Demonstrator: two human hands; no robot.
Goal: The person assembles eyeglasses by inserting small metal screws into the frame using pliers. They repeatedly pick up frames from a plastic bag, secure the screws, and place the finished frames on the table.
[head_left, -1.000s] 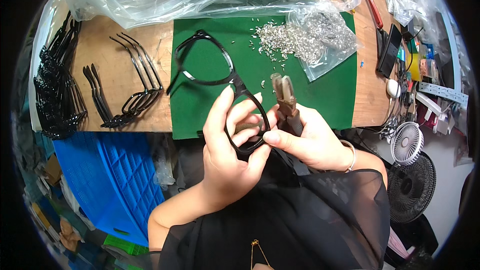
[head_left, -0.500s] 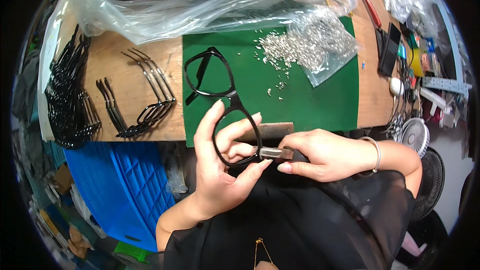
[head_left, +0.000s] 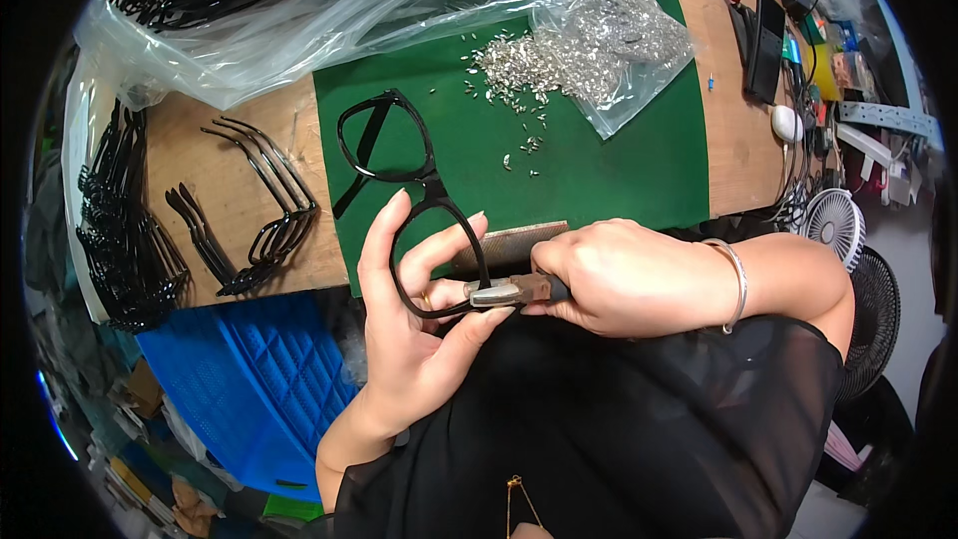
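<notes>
A black eyeglass frame [head_left: 431, 183] is held by its near rim in my left hand [head_left: 414, 369], the thumb below and the fingers spread through and around the rim. Its far end, with one temple folded behind it, hangs over the green mat. My right hand [head_left: 624, 279] is wrapped round a pair of pliers [head_left: 511, 291] with metal jaws and dark handles. The jaws meet the outer corner of the near rim, beside my left thumb tip; whether they clamp anything there is too small to tell.
Small silvery metal pieces [head_left: 514, 70] lie loose on the green mat [head_left: 609, 175], partly in a clear bag [head_left: 624, 105]. Stacked black eyeglass frames [head_left: 125, 230] stand at the left. A blue crate [head_left: 239, 389] sits below the table edge. Fans [head_left: 834, 223] are at the right.
My right hand has turned its knuckles upward, and the plier jaws now overlap the rim's corner more. Both hands still hold the frame and pliers. The whole view has shifted and tilted slightly.
</notes>
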